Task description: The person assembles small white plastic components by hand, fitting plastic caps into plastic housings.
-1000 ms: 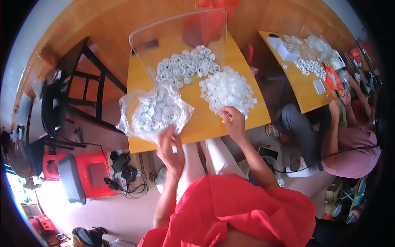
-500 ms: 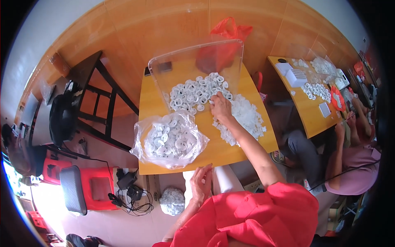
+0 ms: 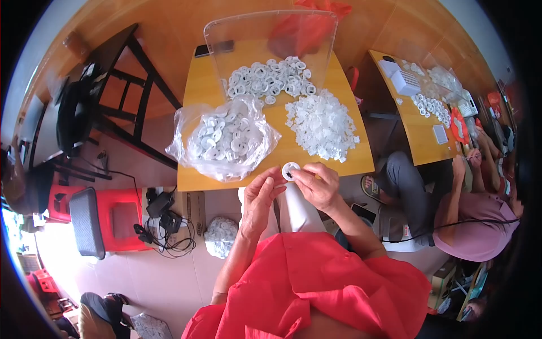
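A white ring (image 3: 287, 166) sits at the fingertips of the right hand (image 3: 318, 185), which pinches it by its right side; it lies just right of the fingertips of the left hand (image 3: 259, 195), so the right is nearer. Being round, it has no long axis (its face looks up at the camera). The left fingers are half curled; whether they touch the ring or hold something small, I cannot tell. Right fingers cover part of the ring, and the dark spot in it is too small to make out.

wearer's two hands (image 3: 261, 199), one held white disc (image 3: 287, 167), two yellow tables (image 3: 355, 164)
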A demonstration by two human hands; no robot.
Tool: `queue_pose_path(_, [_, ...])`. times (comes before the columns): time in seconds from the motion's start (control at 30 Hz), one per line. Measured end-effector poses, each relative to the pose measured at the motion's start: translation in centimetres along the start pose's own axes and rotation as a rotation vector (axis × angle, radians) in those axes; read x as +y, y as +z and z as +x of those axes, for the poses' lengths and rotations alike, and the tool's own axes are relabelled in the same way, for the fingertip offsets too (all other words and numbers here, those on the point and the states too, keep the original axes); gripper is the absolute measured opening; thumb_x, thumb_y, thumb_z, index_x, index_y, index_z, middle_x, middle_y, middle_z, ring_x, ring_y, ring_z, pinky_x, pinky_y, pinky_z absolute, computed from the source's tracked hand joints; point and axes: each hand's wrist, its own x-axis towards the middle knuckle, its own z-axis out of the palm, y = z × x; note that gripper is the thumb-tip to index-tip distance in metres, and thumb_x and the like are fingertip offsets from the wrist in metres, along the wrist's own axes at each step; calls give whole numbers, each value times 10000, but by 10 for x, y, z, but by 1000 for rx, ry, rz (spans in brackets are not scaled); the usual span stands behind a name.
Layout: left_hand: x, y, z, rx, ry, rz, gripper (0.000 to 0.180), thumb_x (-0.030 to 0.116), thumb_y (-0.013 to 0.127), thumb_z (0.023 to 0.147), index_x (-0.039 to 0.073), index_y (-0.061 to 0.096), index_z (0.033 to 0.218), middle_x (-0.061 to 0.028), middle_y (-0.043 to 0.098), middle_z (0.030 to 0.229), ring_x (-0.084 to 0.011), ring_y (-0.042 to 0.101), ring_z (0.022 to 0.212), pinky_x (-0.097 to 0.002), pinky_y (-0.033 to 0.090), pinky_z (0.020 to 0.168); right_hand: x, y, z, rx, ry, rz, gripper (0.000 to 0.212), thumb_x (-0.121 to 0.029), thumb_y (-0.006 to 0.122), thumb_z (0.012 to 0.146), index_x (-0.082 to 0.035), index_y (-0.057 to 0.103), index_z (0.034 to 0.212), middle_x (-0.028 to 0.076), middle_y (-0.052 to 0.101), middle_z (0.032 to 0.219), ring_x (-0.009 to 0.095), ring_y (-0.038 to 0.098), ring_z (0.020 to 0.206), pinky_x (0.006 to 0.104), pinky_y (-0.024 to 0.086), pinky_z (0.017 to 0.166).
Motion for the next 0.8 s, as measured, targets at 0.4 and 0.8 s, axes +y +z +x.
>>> queue_pose_path(0.4, [-16, 4, -28, -77, -63, -187, 278, 157, 479, 954, 39, 563, 1192, -57, 622, 1078, -160, 593, 996, -333, 485, 895, -34, -9, -24, -27, 57, 98, 365, 87, 719, 599, -46, 665, 935, 60, 583, 812, 202, 601, 648, 292, 483, 517])
queue_pose_path(0.8, [-17, 2, -26, -126, -119, -249, 211, 188, 531, 931, 65, 556, 1100, -69, 594, 1093, -187, 606, 977, -337, 527, 847, -34, -44, -4, -254, 526, 562, 302, 28, 616, 764, -22, 624, 1062, 78, 561, 971, 131, 575, 770, 231, 466, 629])
